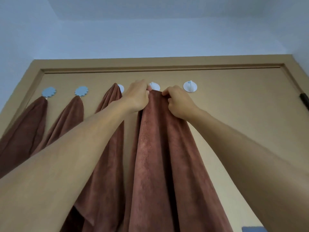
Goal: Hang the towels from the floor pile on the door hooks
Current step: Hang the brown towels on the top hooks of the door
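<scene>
A brown towel (160,148) is held up against the door (234,114), its bunched top edge just under the fourth hook (154,86), a white round one. Whether the cloth is already caught on that hook cannot be told, since the fingers cover the spot. The left hand (138,96) pinches the top of the towel from the left, fingers curled round the fold. The right hand (178,102) grips the same edge from the right, thumb and fingers closed on the cloth. The rest of the towel hangs straight down between the two forearms.

To the left, three more brown towels hang on the door: one (23,131) from a blue flower-shaped hook (49,92), one (66,119) from a second blue hook (81,91), and one (110,148) from a white hook (120,88). To the right, a fifth white hook (190,86) is bare. A dark hinge (304,100) sits at the door's right edge.
</scene>
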A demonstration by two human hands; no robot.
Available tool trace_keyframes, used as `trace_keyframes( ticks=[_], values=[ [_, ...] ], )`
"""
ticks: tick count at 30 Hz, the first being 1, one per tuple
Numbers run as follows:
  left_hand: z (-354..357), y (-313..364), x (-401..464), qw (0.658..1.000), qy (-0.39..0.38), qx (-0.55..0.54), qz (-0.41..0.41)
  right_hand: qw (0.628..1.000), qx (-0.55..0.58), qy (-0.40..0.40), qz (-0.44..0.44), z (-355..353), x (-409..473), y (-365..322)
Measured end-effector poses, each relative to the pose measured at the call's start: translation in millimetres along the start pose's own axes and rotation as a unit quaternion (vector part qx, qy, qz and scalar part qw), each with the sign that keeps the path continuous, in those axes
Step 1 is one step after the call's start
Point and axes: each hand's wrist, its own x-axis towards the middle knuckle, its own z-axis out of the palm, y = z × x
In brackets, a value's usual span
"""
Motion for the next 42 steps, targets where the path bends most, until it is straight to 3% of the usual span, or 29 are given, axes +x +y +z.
trace_keyframes(
  ticks=[5, 13, 18, 23, 26, 29, 34, 42],
  values=[
    [17.8, -17.3, 53.7, 0.998, 0.064, 0.024, 0.002, 0.997, -0.050, 0.041, -0.030, 20.4, 55.8, 13.9],
    [36.0, -32.4, 81.3, 0.995, 0.069, 0.067, 0.007, 0.989, -0.127, 0.067, -0.037, 41.7, 92.9, 27.7],
    [41.9, -36.0, 55.1, 0.998, 0.059, 0.032, 0.004, 0.990, -0.077, 0.102, -0.056, 48.8, 74.1, 29.6],
    [43.4, -34.2, 33.2, 0.997, 0.039, -0.053, -0.029, 0.992, 0.065, 0.103, -0.037, 54.9, 40.3, 13.0],
    [42.8, -24.9, 19.0, 0.993, 0.038, -0.101, -0.055, 0.976, 0.204, 0.082, 0.011, 49.9, 18.3, -3.5],
    [41.3, -19.9, 0.8, 0.989, 0.018, -0.132, -0.071, 0.976, 0.210, 0.048, 0.027, 49.7, 2.8, -16.8],
    [46.3, -11.8, -55.4, 0.986, -0.044, -0.138, -0.080, 0.987, 0.139, -0.002, 0.079, 54.8, -37.8, -28.0],
    [47.0, 14.5, -158.6, 0.986, -0.128, -0.057, -0.095, 0.986, -0.002, -0.100, 0.136, 51.6, -144.6, -51.7]
  ],
)
